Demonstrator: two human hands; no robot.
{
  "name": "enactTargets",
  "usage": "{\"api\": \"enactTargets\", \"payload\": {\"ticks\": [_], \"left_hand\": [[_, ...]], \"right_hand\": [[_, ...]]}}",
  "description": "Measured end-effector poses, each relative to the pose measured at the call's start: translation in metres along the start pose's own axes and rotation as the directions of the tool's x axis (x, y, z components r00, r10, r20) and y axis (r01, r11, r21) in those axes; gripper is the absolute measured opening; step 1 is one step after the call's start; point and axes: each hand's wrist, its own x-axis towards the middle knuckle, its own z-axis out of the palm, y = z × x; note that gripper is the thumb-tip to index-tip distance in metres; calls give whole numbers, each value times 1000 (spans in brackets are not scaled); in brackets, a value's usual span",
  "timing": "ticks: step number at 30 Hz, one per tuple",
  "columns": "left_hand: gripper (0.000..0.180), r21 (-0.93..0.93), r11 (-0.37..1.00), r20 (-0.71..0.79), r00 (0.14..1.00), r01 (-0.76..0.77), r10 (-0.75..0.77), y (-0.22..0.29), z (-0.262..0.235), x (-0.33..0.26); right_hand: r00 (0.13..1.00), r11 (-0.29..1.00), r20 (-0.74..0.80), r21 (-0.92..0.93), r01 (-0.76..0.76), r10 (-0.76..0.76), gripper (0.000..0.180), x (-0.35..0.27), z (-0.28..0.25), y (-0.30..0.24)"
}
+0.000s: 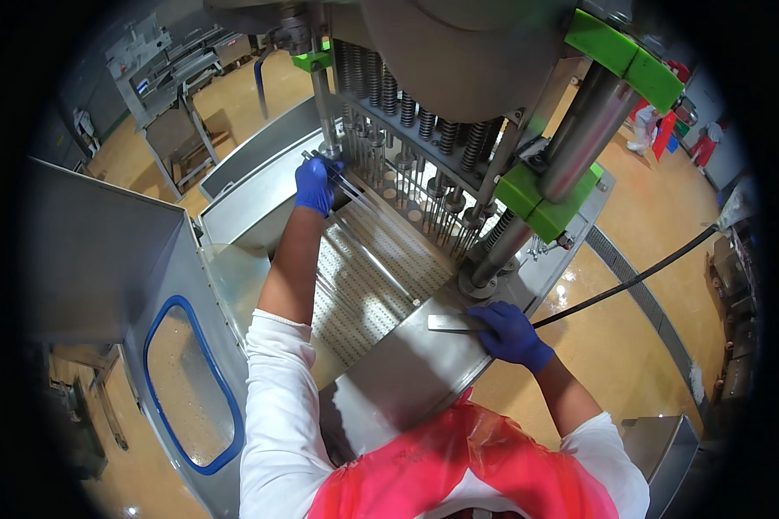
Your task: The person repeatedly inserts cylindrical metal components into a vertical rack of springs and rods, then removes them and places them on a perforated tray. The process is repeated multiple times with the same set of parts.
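Under the machine head, left hand [313, 184] in a blue glove is closed around thin metal rods [348, 186], near the row of coil springs [424, 125] and pins. Rods lie slanted over the perforated steel plate [368, 285]. Right hand [511, 333] presses a flat metal bar [454, 323] to the plate's front edge, fingers curled on it. Judgement: keep rods bunched and parallel, wrist low, bracing hand firm, fingers clear of the spring pins.

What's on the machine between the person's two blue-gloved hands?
In the head view, a perforated metal plate spans most of the stretch between the left hand, gripping thin metal rods, and the right hand, which rests on a flat metal piece.
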Motion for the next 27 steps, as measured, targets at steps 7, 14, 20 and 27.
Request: {"api": "enactTargets", "payload": {"ticks": [7, 14, 20, 27], "left_hand": [[28, 79, 947, 200, 935, -313, 293, -38, 8, -6], [49, 197, 811, 309, 820, -550, 481, -54, 27, -20], [48, 143, 745, 397, 727, -652, 560, -77, 35, -13], [45, 313, 641, 478, 699, -701, 532, -77, 27, -18]], "right_hand": [[998, 998, -2, -17, -60, 60, 50, -1, 0, -4], [997, 997, 7, -37, -71, 72, 51, 1, 1, -4], [993, 993, 44, -32, -109, 111, 51, 3, 0, -4], [993, 995, 53, -23, -101, 102, 51, 4, -1, -4]]}}
